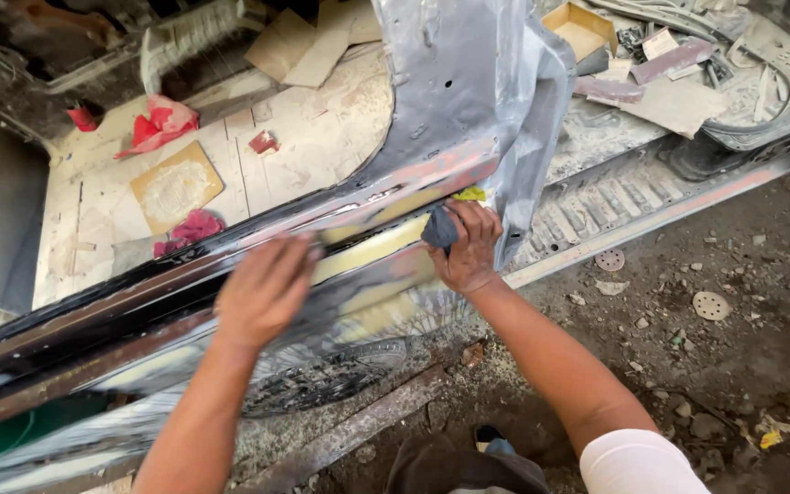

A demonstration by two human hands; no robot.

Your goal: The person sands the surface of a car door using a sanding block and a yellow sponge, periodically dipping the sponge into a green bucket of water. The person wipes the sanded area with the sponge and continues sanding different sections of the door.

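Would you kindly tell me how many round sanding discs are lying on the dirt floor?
2: one sanding disc beside the sill's edge, another disc farther right on the dirt floor. More may hide among the debris.

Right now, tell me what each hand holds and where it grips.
The right hand pinches a folded dark pad at its edge, pressed against the car sill. The left hand is blurred, flat on the sill; no held item shows.
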